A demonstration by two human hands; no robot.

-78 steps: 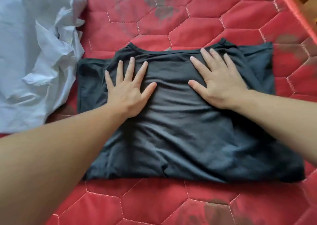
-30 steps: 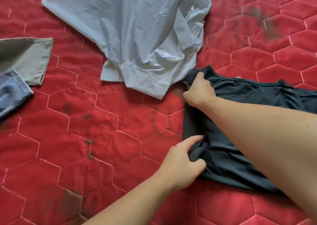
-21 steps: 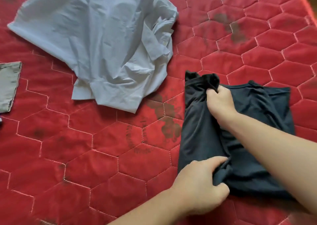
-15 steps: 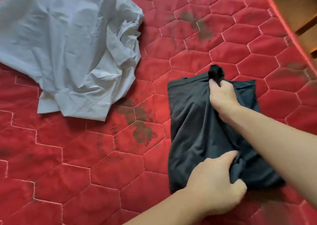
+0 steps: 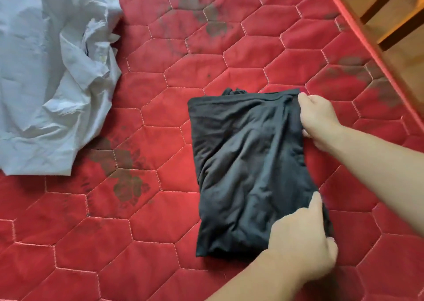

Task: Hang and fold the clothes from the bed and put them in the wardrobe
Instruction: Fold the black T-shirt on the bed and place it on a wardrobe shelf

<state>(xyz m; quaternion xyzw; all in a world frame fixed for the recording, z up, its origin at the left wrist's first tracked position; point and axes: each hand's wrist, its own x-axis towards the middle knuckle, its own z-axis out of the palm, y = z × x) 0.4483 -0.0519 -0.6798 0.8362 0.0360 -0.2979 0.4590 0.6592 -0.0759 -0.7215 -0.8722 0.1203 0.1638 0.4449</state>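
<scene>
A dark grey T-shirt (image 5: 247, 170) lies folded into a narrow upright rectangle on the red quilted bed (image 5: 160, 108), right of centre. My right hand (image 5: 319, 122) grips its far right corner, fingers curled round the edge. My left hand (image 5: 302, 243) grips the near right corner, thumb on top of the cloth. A crumpled pale blue shirt (image 5: 50, 76) lies unfolded at the far left.
The bed's piped edge (image 5: 371, 55) runs diagonally across the upper right, with wooden furniture (image 5: 390, 14) beyond it. Dark stains mark the quilt between the two garments.
Both hands have carried the T-shirt's left side over to the right, folding it in half lengthwise. The hands now sit at its right edge. The view has shifted right.
</scene>
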